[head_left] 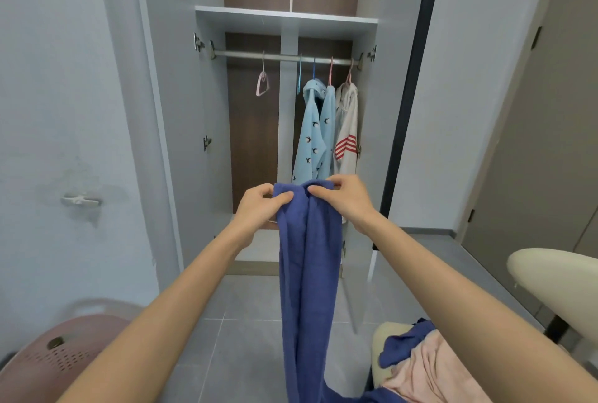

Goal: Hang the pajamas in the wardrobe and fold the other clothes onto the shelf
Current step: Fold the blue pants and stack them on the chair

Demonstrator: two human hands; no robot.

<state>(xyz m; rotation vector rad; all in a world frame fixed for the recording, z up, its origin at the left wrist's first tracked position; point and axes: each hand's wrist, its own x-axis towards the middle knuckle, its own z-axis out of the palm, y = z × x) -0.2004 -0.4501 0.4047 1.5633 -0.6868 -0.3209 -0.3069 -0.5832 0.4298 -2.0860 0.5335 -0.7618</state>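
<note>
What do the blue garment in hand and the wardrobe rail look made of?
Blue garment: soft matte cloth, possibly cotton; it hangs limp with a faint texture. Rail: metal, probably steel; silvery with a dull sheen.

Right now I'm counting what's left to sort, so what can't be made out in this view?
Head view only:
Blue garment: lower end cut off by the bottom edge.
Clothes pile: partly behind the right forearm, cut off at the bottom edge.
Pink basket: blurred, cut off at the corner; contents unseen.
</note>
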